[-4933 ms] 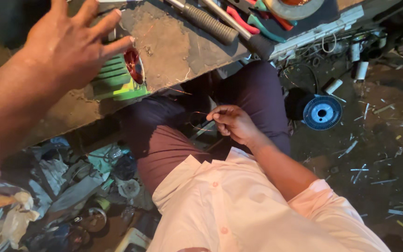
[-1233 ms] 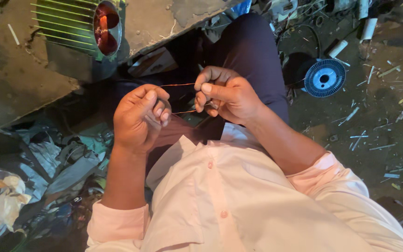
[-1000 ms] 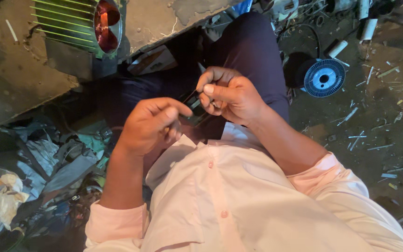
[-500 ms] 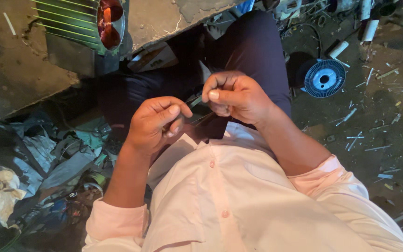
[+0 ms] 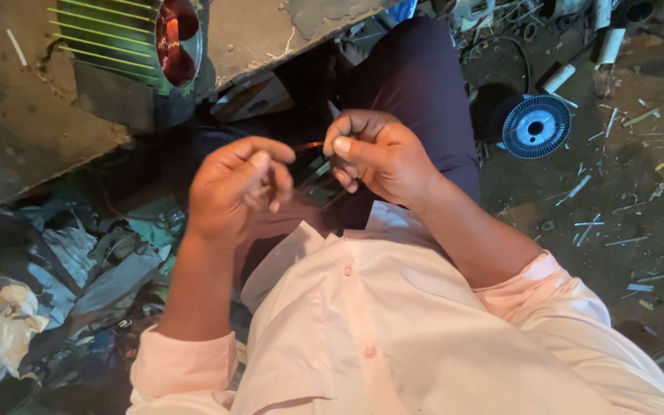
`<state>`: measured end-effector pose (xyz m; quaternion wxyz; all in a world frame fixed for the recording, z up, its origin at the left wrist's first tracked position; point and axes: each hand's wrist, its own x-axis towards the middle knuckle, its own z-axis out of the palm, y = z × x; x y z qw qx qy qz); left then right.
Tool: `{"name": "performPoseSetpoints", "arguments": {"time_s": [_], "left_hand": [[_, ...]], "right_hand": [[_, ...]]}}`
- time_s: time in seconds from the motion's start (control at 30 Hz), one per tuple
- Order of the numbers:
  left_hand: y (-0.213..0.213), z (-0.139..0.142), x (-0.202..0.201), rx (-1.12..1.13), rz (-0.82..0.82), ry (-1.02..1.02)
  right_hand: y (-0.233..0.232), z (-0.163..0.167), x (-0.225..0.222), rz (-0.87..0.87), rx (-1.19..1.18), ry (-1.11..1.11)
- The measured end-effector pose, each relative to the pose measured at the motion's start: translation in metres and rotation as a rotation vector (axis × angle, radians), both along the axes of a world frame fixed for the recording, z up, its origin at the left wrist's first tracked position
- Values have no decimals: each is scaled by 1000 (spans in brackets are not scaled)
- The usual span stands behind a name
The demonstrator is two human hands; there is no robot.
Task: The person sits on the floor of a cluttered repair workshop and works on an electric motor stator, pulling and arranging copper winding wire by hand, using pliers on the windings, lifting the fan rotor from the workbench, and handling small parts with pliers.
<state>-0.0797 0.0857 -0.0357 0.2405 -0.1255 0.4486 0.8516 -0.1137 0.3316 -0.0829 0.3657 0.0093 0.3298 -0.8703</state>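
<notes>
My left hand (image 5: 234, 188) and my right hand (image 5: 378, 154) are raised close together over my lap, above dark trousers (image 5: 416, 84). A thin copper wire (image 5: 309, 145) runs between the fingertips of both hands. Each hand pinches one end of it, with the fingers curled in. The stretch of wire between the hands is short and partly hidden by the fingers.
A grey worn bench top (image 5: 32, 123) lies at upper left with a green-finned motor part and its copper winding (image 5: 174, 38) on it. A blue wire spool (image 5: 536, 127) sits on the littered floor at right. Crumpled plastic and scrap (image 5: 55, 269) pile up at lower left.
Earlier my left hand was stretched out over the bench; it has since come down to my lap. In the last second both hands drew closer together, shortening the visible wire between them.
</notes>
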Motion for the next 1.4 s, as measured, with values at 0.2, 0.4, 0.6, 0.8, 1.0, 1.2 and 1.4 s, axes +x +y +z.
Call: {"name": "performPoseSetpoints", "arguments": {"time_s": [0.2,0.4,0.6,0.8,1.0,1.2,1.4], "left_hand": [[-24,41,-28,-1112,254,805],[-54,32,-84,-1884,32,921],[-91,13,-97,-1767,-20,793],[-115,4,-99,-1659,20,838],[-111,6,-102,-1630,40,921],[-109,8,-100,-1591,49,916],[-109,9,-93,-1550,83,904]], "right_hand": [[-12,-4,-22,-81,8,2],[-53,-12,-56,-151,25,-89],[-89,-15,-82,-199,-39,-170],[-123,-24,-93,-221,-144,-185],[-142,-26,-94,-266,-195,-223],[-151,-27,-91,-286,-210,-132],[-155,-33,-89,-278,-184,-71]]}}
